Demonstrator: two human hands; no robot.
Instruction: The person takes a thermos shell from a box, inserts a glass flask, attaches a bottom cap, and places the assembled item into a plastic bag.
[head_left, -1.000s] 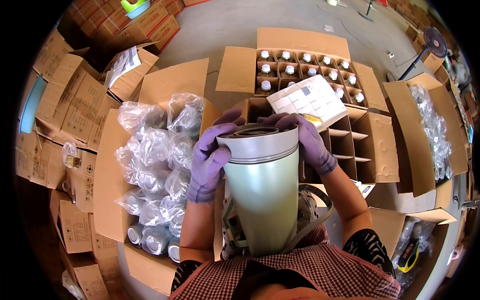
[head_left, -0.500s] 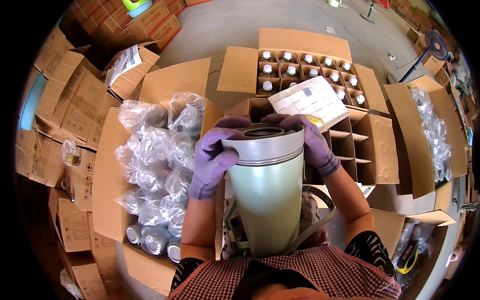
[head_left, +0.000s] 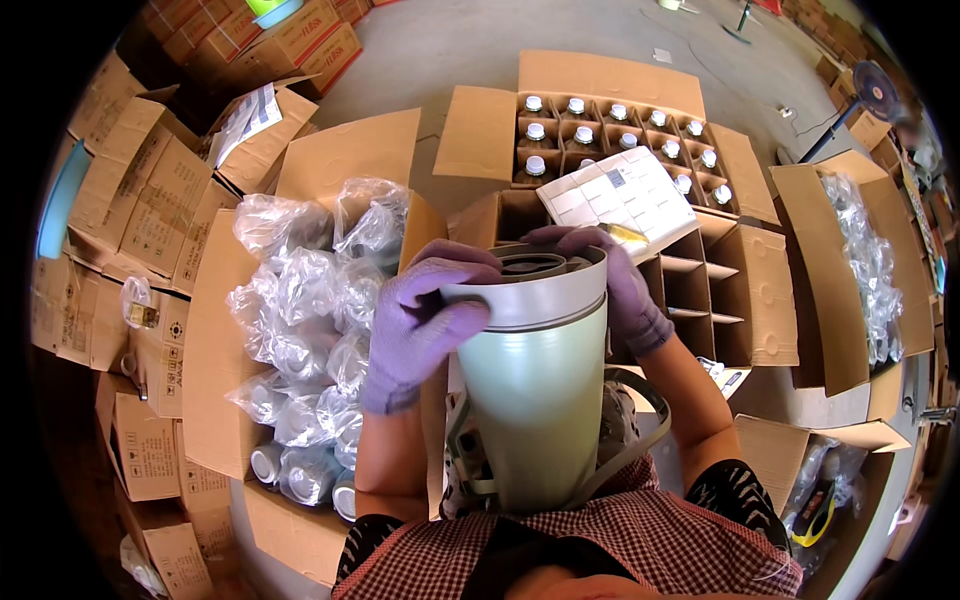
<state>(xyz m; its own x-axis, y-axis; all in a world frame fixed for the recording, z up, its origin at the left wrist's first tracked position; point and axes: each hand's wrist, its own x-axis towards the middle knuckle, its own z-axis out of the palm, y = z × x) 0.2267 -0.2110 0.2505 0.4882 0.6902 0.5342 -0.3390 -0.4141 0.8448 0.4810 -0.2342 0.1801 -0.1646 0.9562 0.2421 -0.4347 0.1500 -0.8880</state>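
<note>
A pale green insulated jug (head_left: 535, 410) with a wide grey collar (head_left: 540, 305) leans against my body, its top tilted away from me. A round dark opening ring (head_left: 533, 264) shows inside the collar. My left hand (head_left: 422, 315), in a purple knit glove, grips the collar's left side, thumb on the outside and fingers over the rim. On the right side, my gloved right hand (head_left: 622, 285) wraps round the collar, fingers across its far edge. A pale curved handle (head_left: 640, 445) sticks out at the jug's lower right.
Left stands an open carton (head_left: 215, 400) of plastic-wrapped items (head_left: 305, 290). Ahead, a divided carton (head_left: 610, 75) holds several white-capped bottles (head_left: 584, 134). A white tiled-looking panel (head_left: 610, 200) lies over a nearer carton with dividers (head_left: 685, 285). Yellow-handled scissors (head_left: 818, 515) lie in a carton, lower right.
My left hand has shifted slightly left and down on the collar. The ridged band under the collar looks narrower. My right hand stays nearly in place.
</note>
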